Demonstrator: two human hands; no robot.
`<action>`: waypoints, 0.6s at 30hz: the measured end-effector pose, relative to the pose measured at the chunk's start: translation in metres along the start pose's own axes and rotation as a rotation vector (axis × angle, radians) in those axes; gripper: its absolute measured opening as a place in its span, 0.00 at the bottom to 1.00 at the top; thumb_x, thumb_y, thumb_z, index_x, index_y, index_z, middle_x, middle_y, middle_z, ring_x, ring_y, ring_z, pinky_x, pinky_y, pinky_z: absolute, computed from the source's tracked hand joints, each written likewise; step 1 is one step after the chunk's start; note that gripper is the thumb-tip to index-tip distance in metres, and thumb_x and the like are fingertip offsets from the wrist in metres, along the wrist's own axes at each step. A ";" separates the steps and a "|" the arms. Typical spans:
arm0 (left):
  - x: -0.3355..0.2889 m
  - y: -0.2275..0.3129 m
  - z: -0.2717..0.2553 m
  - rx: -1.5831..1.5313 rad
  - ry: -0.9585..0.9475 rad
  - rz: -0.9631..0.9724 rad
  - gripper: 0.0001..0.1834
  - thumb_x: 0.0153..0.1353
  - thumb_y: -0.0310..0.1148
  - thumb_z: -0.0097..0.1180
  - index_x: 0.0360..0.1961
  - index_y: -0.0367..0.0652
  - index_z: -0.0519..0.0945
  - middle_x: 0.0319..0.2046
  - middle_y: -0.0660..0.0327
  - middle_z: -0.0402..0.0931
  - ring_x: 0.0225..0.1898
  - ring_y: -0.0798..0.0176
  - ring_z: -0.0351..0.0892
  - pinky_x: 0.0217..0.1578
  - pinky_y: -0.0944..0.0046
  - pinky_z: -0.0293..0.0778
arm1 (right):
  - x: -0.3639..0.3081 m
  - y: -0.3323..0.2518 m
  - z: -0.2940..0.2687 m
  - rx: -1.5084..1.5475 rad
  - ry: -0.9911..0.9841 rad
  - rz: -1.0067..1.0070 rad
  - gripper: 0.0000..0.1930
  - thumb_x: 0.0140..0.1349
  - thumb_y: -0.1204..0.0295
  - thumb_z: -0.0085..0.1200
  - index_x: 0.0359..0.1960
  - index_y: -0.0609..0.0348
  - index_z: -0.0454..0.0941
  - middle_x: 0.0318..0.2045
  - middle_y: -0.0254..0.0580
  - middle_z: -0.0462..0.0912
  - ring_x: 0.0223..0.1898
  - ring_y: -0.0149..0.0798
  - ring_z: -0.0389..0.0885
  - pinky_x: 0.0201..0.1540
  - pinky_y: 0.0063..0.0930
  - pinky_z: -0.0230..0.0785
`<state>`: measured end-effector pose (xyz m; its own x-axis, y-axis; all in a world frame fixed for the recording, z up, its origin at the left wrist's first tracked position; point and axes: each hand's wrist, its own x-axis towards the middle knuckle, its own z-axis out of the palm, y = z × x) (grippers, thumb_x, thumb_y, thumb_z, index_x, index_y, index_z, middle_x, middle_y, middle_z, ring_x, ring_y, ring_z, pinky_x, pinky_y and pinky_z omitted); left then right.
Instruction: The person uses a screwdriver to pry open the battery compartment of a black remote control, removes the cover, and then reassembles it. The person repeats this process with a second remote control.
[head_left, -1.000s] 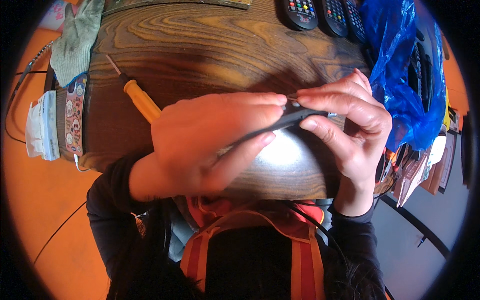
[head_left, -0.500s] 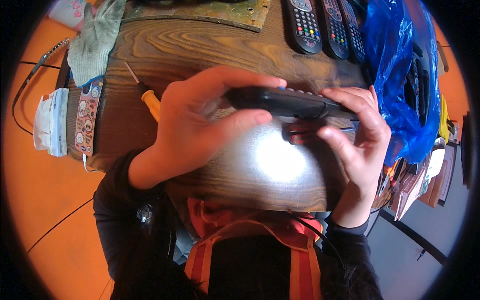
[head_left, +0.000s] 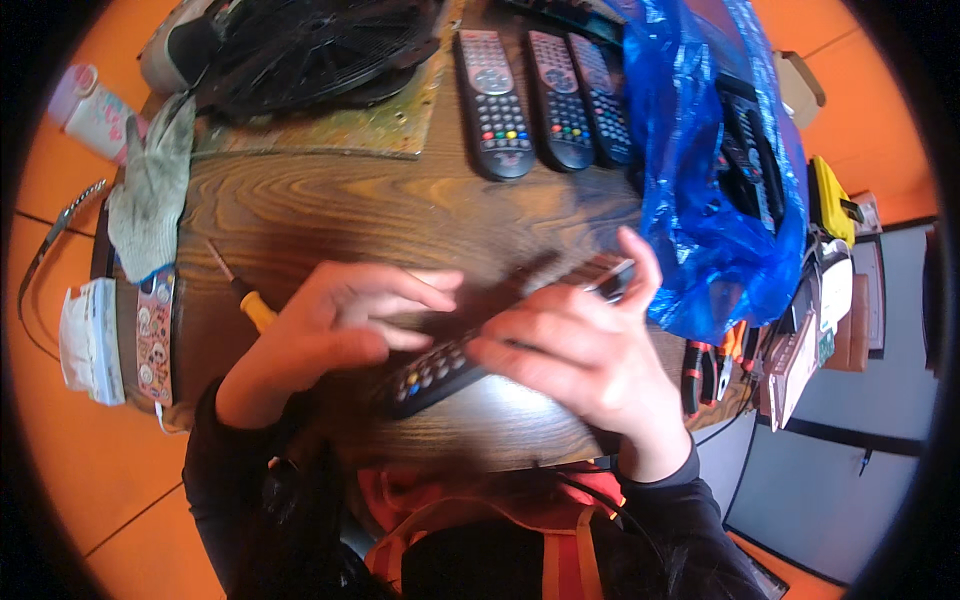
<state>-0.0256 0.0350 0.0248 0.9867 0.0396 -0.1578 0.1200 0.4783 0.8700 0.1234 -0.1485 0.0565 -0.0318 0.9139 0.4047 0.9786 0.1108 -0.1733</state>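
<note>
The remote (head_left: 440,377) has since tipped keys-up above the table (head_left: 320,200), gripped in the right hand (head_left: 598,362) beside the loosely open left hand (head_left: 325,325), a turning step whose next move likely needs steady support.

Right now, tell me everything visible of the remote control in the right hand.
The remote control is long and dark, apparently plastic, with rows of pale buttons and a few coloured ones toward its near-left end. It slants from near left to far right over the wooden table. The right hand grips its far part, covering much; blur hides whether the left hand touches it.
</note>
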 end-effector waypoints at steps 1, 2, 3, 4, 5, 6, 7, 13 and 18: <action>0.001 0.000 0.003 0.046 -0.073 -0.039 0.41 0.42 0.44 0.67 0.54 0.33 0.65 0.58 0.43 0.57 0.60 0.48 0.57 0.52 0.53 0.65 | -0.001 -0.003 0.001 0.010 0.016 -0.025 0.10 0.42 0.71 0.54 0.29 0.41 0.77 0.29 0.20 0.74 0.36 0.22 0.73 0.58 0.55 0.43; 0.001 0.000 0.007 0.105 -0.145 -0.076 0.48 0.39 0.43 0.69 0.59 0.34 0.58 0.60 0.46 0.55 0.61 0.50 0.55 0.53 0.53 0.64 | 0.000 -0.004 0.004 -0.012 0.042 -0.043 0.10 0.43 0.71 0.54 0.30 0.41 0.77 0.29 0.20 0.75 0.37 0.22 0.73 0.59 0.55 0.43; 0.001 -0.001 0.012 0.161 -0.188 -0.096 0.56 0.36 0.39 0.72 0.63 0.36 0.50 0.61 0.49 0.53 0.62 0.55 0.54 0.52 0.57 0.64 | -0.001 -0.005 0.005 -0.032 0.071 -0.031 0.11 0.42 0.71 0.54 0.31 0.41 0.77 0.30 0.20 0.75 0.38 0.22 0.73 0.59 0.56 0.43; 0.002 -0.001 0.016 0.492 -0.244 0.074 0.56 0.37 0.39 0.71 0.63 0.35 0.49 0.60 0.48 0.54 0.62 0.57 0.53 0.52 0.63 0.65 | 0.000 -0.005 0.005 -0.048 0.098 -0.018 0.12 0.42 0.71 0.54 0.32 0.42 0.78 0.30 0.21 0.75 0.38 0.22 0.73 0.59 0.56 0.43; 0.001 -0.002 0.021 0.573 -0.216 0.039 0.53 0.39 0.37 0.69 0.63 0.36 0.49 0.59 0.49 0.56 0.60 0.58 0.57 0.51 0.64 0.65 | 0.000 -0.004 0.005 -0.045 0.100 -0.007 0.13 0.43 0.71 0.54 0.34 0.42 0.78 0.32 0.22 0.76 0.39 0.23 0.73 0.59 0.56 0.42; -0.001 -0.002 0.025 0.637 -0.169 0.037 0.50 0.42 0.36 0.67 0.63 0.36 0.50 0.57 0.50 0.58 0.58 0.59 0.61 0.50 0.66 0.66 | 0.000 0.000 0.005 -0.041 0.100 0.000 0.14 0.43 0.71 0.54 0.36 0.43 0.77 0.34 0.23 0.76 0.40 0.24 0.73 0.59 0.57 0.41; -0.001 -0.004 0.029 0.534 -0.081 -0.036 0.48 0.43 0.30 0.63 0.63 0.36 0.49 0.56 0.52 0.60 0.53 0.61 0.65 0.49 0.65 0.65 | -0.001 0.004 0.005 -0.035 0.091 -0.010 0.16 0.44 0.71 0.54 0.39 0.44 0.77 0.36 0.24 0.76 0.41 0.25 0.73 0.59 0.57 0.40; 0.002 -0.011 0.017 0.009 0.162 0.232 0.31 0.60 0.41 0.46 0.60 0.38 0.54 0.50 0.48 0.65 0.37 0.60 0.73 0.24 0.71 0.68 | -0.007 0.045 0.011 0.527 0.351 0.528 0.25 0.57 0.70 0.51 0.56 0.66 0.62 0.54 0.58 0.67 0.57 0.51 0.64 0.57 0.34 0.56; 0.008 -0.017 0.004 -0.381 0.111 0.351 0.38 0.61 0.62 0.25 0.56 0.38 0.58 0.49 0.48 0.65 0.36 0.57 0.74 0.20 0.69 0.68 | -0.025 0.069 0.013 0.057 0.078 0.740 0.22 0.59 0.70 0.48 0.53 0.69 0.64 0.54 0.68 0.61 0.59 0.57 0.58 0.61 0.37 0.51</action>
<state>-0.0194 0.0233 0.0108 0.9402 0.3376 0.0454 -0.2842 0.7038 0.6511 0.1888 -0.1587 0.0227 0.6480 0.7272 0.2265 0.7264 -0.5006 -0.4709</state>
